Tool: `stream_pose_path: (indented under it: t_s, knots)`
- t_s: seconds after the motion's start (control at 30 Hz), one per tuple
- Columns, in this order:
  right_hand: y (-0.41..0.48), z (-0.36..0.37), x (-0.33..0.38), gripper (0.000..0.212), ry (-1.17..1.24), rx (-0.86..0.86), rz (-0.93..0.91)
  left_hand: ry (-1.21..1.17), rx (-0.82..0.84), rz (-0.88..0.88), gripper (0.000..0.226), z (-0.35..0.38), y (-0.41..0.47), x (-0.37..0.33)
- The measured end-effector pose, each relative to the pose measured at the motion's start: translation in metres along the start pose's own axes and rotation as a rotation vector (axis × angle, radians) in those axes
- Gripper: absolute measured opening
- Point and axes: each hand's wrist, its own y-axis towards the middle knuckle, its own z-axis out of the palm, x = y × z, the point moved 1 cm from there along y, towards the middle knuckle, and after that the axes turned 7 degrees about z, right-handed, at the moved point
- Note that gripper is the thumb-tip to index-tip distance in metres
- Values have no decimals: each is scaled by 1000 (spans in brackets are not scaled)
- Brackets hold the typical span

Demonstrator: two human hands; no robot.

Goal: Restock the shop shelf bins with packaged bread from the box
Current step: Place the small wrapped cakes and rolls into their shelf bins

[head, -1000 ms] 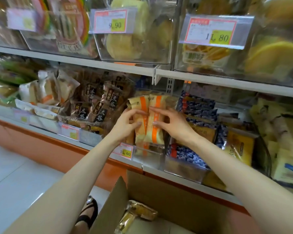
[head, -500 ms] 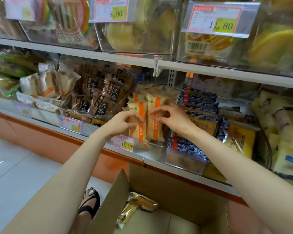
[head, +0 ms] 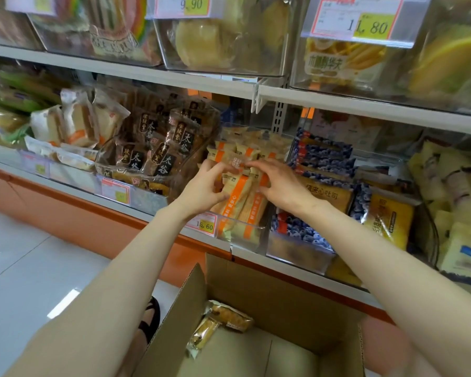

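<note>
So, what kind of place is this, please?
Most likely a small shop's bread aisle: clear plastic shelf bins of wrapped bread, red-and-yellow price tags on them, and an open brown cardboard box below.

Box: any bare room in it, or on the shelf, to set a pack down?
In the box, the bottom is bare right of the two packs by its left wall; the floor left of it is bare too. The shelf is crowded: striped packs, held by the left hand and right hand, fill their bin between dark packs and blue packs.

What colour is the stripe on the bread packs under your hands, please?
Orange; the bread packs show best in the head view.
</note>
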Motion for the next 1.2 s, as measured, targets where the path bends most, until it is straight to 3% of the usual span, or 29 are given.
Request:
stream_pose_path:
  t_s: [0.3, 0.63, 0.83, 1.03, 1.2]
  knots:
    - [1, 0, 3, 49, -24, 36, -50, 223, 89, -67, 61, 10, 3, 3]
    - [-6, 3, -5, 49, -174, -4, -107, 110, -22, -55, 56, 23, -3, -1]
    - [-11, -4, 1, 48, -3, -46, -109, 221, -63, -50, 68, 20, -8, -7]
    - [-55, -9, 7, 47, 218, -76, -256, 201, -226, 145, 44, 6, -42, -31]
    - [-109, 15, -8, 35, 302, 71, -223, 43, -23, 64, 29, 27, -99, -32]
